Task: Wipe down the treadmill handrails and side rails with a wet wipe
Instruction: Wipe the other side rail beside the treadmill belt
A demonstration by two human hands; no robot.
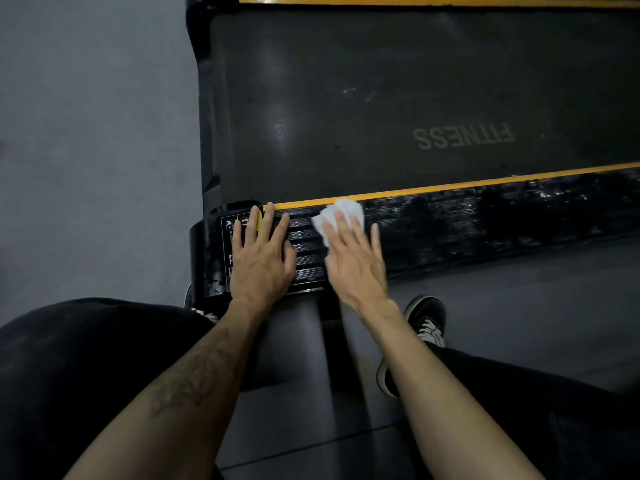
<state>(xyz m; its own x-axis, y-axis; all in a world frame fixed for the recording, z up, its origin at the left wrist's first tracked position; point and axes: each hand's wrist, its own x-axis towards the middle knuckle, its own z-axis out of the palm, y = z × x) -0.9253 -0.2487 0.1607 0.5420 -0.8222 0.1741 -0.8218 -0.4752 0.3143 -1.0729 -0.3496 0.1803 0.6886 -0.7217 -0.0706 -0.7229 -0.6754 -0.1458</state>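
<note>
The treadmill's near side rail [485, 220] is black and ribbed, with a yellow stripe along its inner edge, running from lower left to right. My left hand [261, 258] rests flat on the rail's rear end, fingers spread over a warning label. My right hand [353, 258] presses a crumpled white wet wipe [341, 211] onto the rail with straight fingers, just right of the left hand. The wipe pokes out beyond my fingertips, touching the yellow stripe. The rail to the right looks streaked and scuffed.
The dark running belt [381, 98], printed FITNESS, lies beyond the rail, with the far rail's yellow stripe [415, 0] at the top edge. Grey floor [86, 133] spreads left and below. My black shoe [427, 320] stands near the rail; my dark-clothed knees fill the lower corners.
</note>
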